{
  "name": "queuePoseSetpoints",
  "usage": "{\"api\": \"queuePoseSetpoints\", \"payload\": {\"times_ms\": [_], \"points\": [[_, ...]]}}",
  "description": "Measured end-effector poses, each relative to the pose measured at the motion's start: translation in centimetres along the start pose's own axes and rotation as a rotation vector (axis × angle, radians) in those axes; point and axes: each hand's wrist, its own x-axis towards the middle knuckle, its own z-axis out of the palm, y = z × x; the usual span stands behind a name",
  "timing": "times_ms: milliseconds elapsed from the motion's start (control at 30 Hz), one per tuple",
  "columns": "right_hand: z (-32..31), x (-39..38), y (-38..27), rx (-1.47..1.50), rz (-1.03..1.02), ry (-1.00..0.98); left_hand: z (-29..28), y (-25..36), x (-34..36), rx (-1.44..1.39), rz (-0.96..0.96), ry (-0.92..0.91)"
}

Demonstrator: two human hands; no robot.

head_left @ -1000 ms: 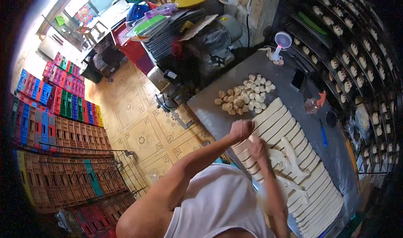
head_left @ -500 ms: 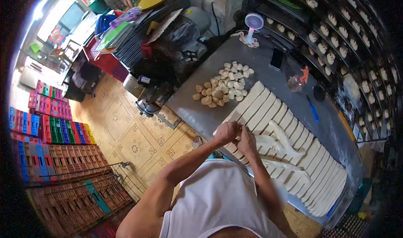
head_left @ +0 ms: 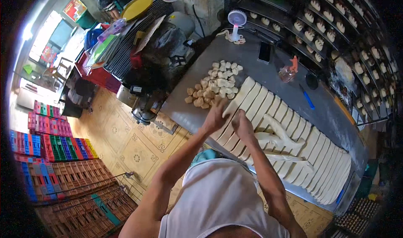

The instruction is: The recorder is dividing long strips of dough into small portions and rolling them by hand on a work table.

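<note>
My left hand (head_left: 215,119) is at the lower edge of a heap of small dough pieces (head_left: 221,80), its fingers stretched out toward the nearest ones. Whether it touches them is not clear. My right hand (head_left: 243,128) is just to the right, over the near-left part of the dough strips (head_left: 268,98), its fingers curled in; what they hold, if anything, is hidden. These pale strips lie side by side across the table. On top of them, right of my right hand, rest loose twisted lengths of dough (head_left: 280,133).
The grey table (head_left: 184,85) holds a small fan (head_left: 237,20), a phone (head_left: 264,52), a spray bottle (head_left: 288,72) and a blue-handled knife (head_left: 307,98). Racks with shaped dough (head_left: 319,28) stand behind it. A machine (head_left: 145,108) stands left; plastic crates (head_left: 58,143) are stacked far left.
My hands were together over the strips' left end. Now they are apart: the left has moved up to the dough pieces, the right slightly up over the strips. The view has shifted slightly.
</note>
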Motion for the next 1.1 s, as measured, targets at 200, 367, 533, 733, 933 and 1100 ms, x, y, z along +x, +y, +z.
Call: {"api": "queuePoseSetpoints", "payload": {"times_ms": [200, 367, 533, 733, 933, 1100], "points": [[0.0, -3.0, -1.0, -0.461, -0.151, 0.011, 3.4, -2.0, -5.3, -0.176, -0.323, -0.563], [1.3, -2.1, 0.1, -0.347, -0.05, 0.04, 2.7, 1.7, -3.7, 0.238, -0.188, -0.183], [1.0, -2.3, -2.7, -0.369, -0.24, -0.122, 3.1, -4.7, -2.3, 0.292, -0.245, -0.124], [-2.3, 0.5, -2.9, -0.194, 0.035, 0.233, 0.6, 0.4, 1.9, 0.151, 0.102, 0.073], [-0.8, -2.9, -2.1, -0.467, -0.206, -0.061, 5.0, -3.9, -5.7, 0.108, 0.118, -0.506], [-0.2, -2.7, -1.0, -0.44, -0.006, -0.013, 4.1, 2.1, -3.6, 0.289, -0.274, -0.313]]}}
